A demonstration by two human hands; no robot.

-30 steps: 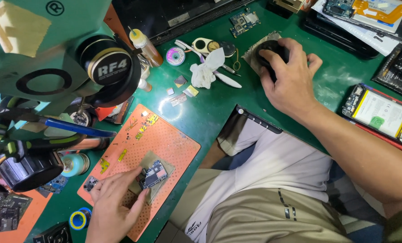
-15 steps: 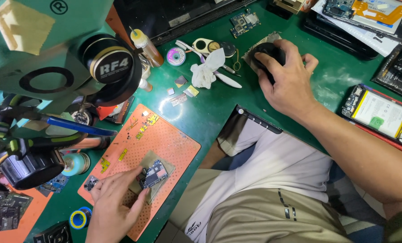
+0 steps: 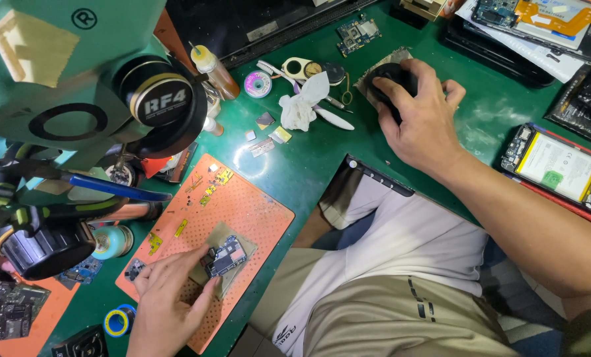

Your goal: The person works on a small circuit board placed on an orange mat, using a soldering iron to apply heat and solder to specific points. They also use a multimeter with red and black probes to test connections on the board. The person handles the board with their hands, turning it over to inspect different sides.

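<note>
the left hand (image 3: pixel 166 301) rests on the orange perforated mat (image 3: pixel 255 218), its fingers pinching a small circuit board (image 3: pixel 225 256) that lies on a square pad at the mat's near end. tiny yellow-taped parts are scattered over the mat beyond the fingertips. the right hand (image 3: pixel 424 112) is far off across the green counter (image 3: pixel 487 125), closed over a round black object (image 3: pixel 386 78), perhaps a small tool or knob; the palm hides most of it.

just left of the right hand lie a crumpled white tissue (image 3: pixel 303 100), a pair of tweezers (image 3: pixel 332 119), a small purple reel (image 3: pixel 257 84) and an amber bottle (image 3: pixel 214 69). beyond it sits a loose green board (image 3: pixel 358 32). to its right lies an opened phone (image 3: pixel 560 168) showing its white battery.

above the left hand the green microscope body with its black lens (image 3: pixel 160 102) overhangs the counter and blocks the view of what lies beneath. blue-handled pliers (image 3: pixel 110 187) and a black cylinder (image 3: pixel 44 248) crowd the space left of the mat, with a blue and yellow tape roll (image 3: pixel 117 322) beside the left wrist.
</note>
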